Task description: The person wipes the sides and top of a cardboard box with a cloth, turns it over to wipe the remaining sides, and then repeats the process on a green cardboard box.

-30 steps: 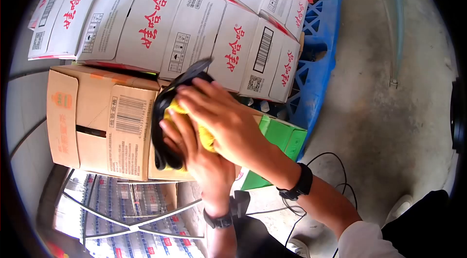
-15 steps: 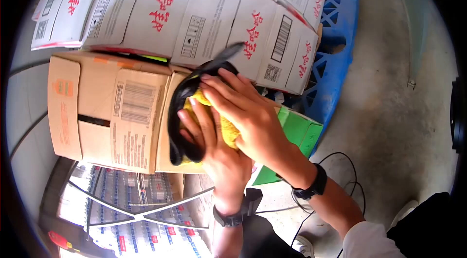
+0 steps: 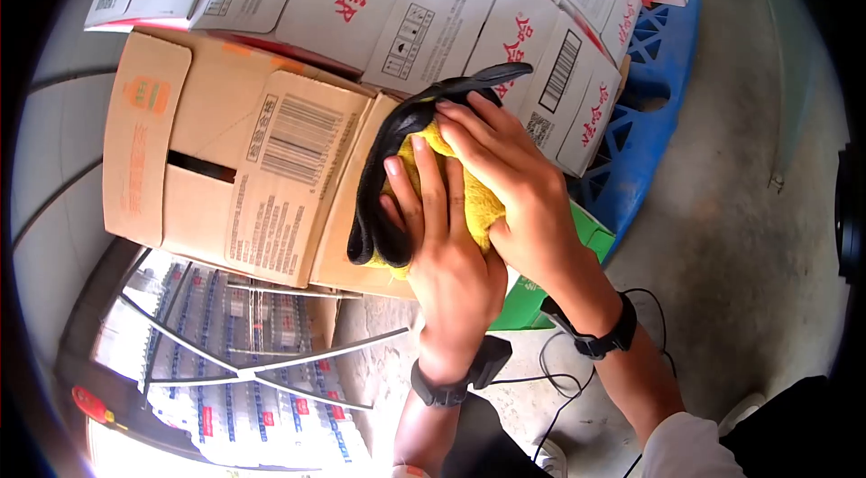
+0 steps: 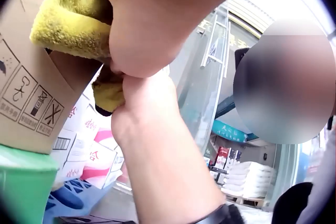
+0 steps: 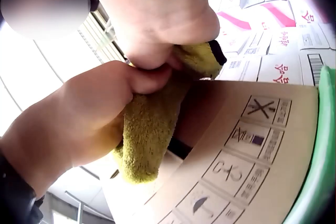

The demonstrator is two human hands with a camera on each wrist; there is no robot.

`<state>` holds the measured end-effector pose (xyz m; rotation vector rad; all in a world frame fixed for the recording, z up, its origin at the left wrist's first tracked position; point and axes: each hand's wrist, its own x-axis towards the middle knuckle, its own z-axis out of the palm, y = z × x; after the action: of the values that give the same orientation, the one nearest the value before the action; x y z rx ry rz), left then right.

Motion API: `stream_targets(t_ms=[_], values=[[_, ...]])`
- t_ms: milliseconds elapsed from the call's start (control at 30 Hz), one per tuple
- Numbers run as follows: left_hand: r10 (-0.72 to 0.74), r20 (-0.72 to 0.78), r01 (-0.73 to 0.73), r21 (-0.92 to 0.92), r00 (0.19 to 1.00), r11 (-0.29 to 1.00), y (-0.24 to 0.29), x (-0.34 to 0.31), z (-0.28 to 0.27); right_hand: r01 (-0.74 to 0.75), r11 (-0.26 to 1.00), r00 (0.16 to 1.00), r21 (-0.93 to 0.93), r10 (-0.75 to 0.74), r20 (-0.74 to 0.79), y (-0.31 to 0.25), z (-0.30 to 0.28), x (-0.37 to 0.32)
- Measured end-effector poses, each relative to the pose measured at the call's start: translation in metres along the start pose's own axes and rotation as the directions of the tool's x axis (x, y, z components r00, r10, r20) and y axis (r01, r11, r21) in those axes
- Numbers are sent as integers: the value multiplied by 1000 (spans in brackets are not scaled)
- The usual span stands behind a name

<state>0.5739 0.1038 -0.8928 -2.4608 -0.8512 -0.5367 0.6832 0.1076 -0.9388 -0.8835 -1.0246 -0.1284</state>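
Note:
A yellow terry cloth (image 3: pixel 484 205) with a black edge (image 3: pixel 363 207) lies bunched on the brown cardboard carton (image 3: pixel 203 108). My left hand (image 3: pixel 457 275) rests on the cloth, its fingers stretched out over the yellow part. Beside and partly above it, my right hand (image 3: pixel 523 180) presses on the cloth with extended fingers near the black edge. A loose black end points up and right past the right fingertips. From both wrist views, the cloth's yellow fold (image 4: pixel 68 29) bulges out from under the hands, over the carton's side with printed handling symbols (image 5: pixel 236 140).
White cartons with red lettering (image 3: pixel 442 9) are stacked behind, on a blue pallet (image 3: pixel 654 117). A green box (image 3: pixel 532 298) stands at the near right. A crossed metal frame (image 3: pixel 248 373) and packs of bottles are at lower left. Black cable (image 3: pixel 541 379) lies on the floor.
The cartons, cloth and hands appear further right and slightly higher in the head view. Both hands stay on the cloth, which keeps its bunched shape.

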Motion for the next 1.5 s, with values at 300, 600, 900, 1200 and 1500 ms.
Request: stream_targets(t_ms=[300,600,900,1200,1500], values=[[-119,-128,157,351,985,923,-57,-89,-51,84,960,975,266,-135,177,-75,60,-45],[21,5,-21,195,1000,981,-37,-11,-38,78,971,997,228,-72,-33,-30,30,2],[-44,26,31,384,999,923,-38,-2,-78,156,965,986,210,-165,28,-40,46,22],[20,85,-45,309,996,950,-38,16,-64,58,995,998,86,-59,9,-38,34,25],[-76,153,31,275,985,961,-41,-29,-65,-2,990,997,141,-9,75,-52,39,-12]])
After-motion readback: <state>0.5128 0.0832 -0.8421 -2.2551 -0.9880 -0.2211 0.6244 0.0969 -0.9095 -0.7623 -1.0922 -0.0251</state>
